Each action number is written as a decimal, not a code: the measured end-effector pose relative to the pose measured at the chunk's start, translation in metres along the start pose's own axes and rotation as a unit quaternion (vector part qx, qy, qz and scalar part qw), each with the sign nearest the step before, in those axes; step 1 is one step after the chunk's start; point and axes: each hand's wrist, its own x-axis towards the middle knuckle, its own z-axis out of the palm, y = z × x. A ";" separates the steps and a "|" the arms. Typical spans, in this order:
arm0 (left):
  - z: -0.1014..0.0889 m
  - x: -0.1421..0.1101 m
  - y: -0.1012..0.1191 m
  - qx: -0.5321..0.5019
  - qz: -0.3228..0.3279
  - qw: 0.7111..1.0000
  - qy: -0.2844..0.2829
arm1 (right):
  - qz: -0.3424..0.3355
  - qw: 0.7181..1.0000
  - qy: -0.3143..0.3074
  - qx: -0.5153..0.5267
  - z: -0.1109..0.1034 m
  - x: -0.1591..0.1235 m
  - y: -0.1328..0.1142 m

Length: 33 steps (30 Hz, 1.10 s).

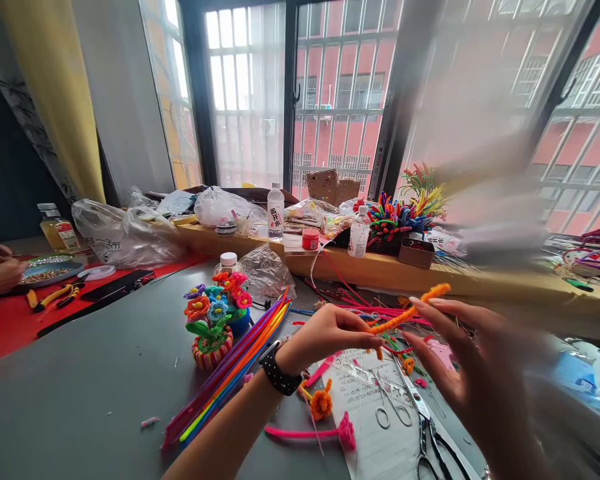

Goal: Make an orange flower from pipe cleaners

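My left hand (337, 331), with a black watch band on its wrist, pinches one end of a twisted orange pipe cleaner (396, 321). The pipe cleaner slants up to the right, above the table. At its far end, the fingertips of my right hand (463, 340) touch or overlap it; the thumb is apart below. Under the hands lies a written paper sheet (380, 427) with small scissors (393, 403) and large scissors (423, 417). A pink pipe-cleaner flower (347, 432) and an orange flower (321, 403) lie beside the sheet.
A bundle of coloured pipe cleaners (235, 373) lies left of my forearm, near a pot of fuzzy flowers (213, 350). Bottles (275, 213) and more pipe cleaners (395, 220) line the sill. Another person's hands (0, 270) are at far left, by a bead tray (55, 280).
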 end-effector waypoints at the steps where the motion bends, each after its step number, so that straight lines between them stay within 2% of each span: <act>1: 0.000 0.000 0.000 -0.004 -0.001 1.000 -0.007 | -0.023 0.999 -0.023 0.001 0.000 0.002 -0.003; 3: -0.001 -0.002 0.001 -0.009 0.000 1.000 -0.016 | -0.036 0.997 -0.065 0.032 0.001 0.005 -0.011; 5: -0.001 -0.003 0.002 -0.008 0.003 1.000 -0.019 | -0.020 0.993 -0.092 0.078 0.001 0.005 -0.017; 9: -0.001 -0.003 0.000 0.019 0.020 1.000 -0.016 | -0.002 0.985 -0.111 0.129 0.002 0.002 -0.021; 12: 0.002 -0.003 0.000 0.078 0.054 0.995 0.017 | 0.009 0.985 -0.110 0.130 0.002 0.000 -0.021; 14: 0.004 -0.003 0.000 0.163 0.096 0.980 0.060 | 0.018 0.987 -0.109 0.120 0.003 0.000 -0.022; 17: 0.009 -0.005 0.001 0.308 0.157 0.930 0.122 | 0.022 0.989 -0.103 0.104 0.005 0.001 -0.023; 19: 0.011 -0.006 0.001 0.381 0.188 0.894 0.142 | 0.023 0.989 -0.104 0.103 0.005 0.000 -0.021; 23: 0.013 -0.007 0.000 0.484 0.243 0.828 0.149 | 0.003 0.985 -0.130 0.113 0.006 -0.002 -0.015; 27: 0.014 -0.008 0.000 0.561 0.293 0.763 0.130 | 0.007 0.978 -0.165 0.130 0.006 -0.004 -0.013; 33: 0.016 -0.009 0.000 0.644 0.353 0.660 0.158 | 0.093 0.963 -0.195 0.164 0.005 -0.004 -0.019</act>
